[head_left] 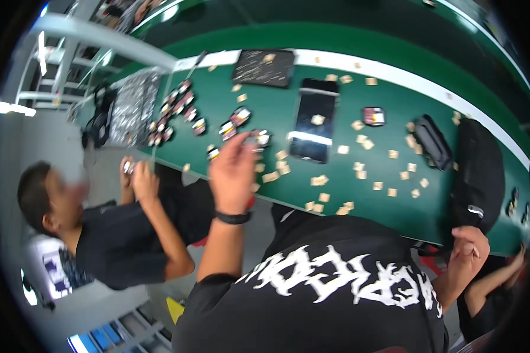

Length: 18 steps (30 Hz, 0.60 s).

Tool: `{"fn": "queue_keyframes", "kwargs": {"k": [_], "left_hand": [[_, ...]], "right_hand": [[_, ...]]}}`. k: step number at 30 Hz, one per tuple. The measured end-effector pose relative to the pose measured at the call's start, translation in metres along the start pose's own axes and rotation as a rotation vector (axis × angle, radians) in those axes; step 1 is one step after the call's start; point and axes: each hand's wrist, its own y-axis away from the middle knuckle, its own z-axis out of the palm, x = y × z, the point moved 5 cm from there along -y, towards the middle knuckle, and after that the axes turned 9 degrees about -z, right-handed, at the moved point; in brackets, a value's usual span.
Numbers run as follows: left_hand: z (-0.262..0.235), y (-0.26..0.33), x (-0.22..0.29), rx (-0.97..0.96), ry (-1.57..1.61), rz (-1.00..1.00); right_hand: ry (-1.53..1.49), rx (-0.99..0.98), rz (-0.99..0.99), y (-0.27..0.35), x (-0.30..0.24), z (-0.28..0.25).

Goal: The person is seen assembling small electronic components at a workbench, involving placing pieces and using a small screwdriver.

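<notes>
My left hand (234, 173), a dark band at its wrist, reaches over the near edge of the green table (347, 226). Its fingertips come up beside a small dark package (262, 138) with a pale and pink label. Motion blurs the fingers, so whether they touch or grip that package is unclear. Similar small packages (239, 116) lie just beyond the hand. At the table's right front, my right hand (470, 250) is held with curled fingers below a long black bag (480, 170). What those fingers hold, if anything, cannot be made out.
Many small beige squares (319, 180) are scattered over the table. A large dark phone-shaped slab (315, 120), a black box (264, 67), a lone package (373, 116) and a grey-black pouch (433, 142) lie there too. A seated co-worker (123, 235) at left handles a small item; another person's arm (494, 279) shows at right.
</notes>
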Motion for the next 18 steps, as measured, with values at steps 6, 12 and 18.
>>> {"fn": "queue_keyframes", "kwargs": {"k": [6, 12, 18], "left_hand": [[-0.126, -0.042, -0.039, 0.474, -0.588, 0.172], [-0.126, -0.095, -0.043, 0.299, -0.697, 0.034], [-0.061, -0.048, 0.045, 0.566, -1.066, 0.427]], "right_hand": [[0.013, 0.02, -0.079, -0.033, 0.001, -0.026], [0.093, 0.35, 0.156, -0.012, 0.042, -0.118], [0.844, 0.6, 0.609, 0.014, 0.131, -0.208]]}}
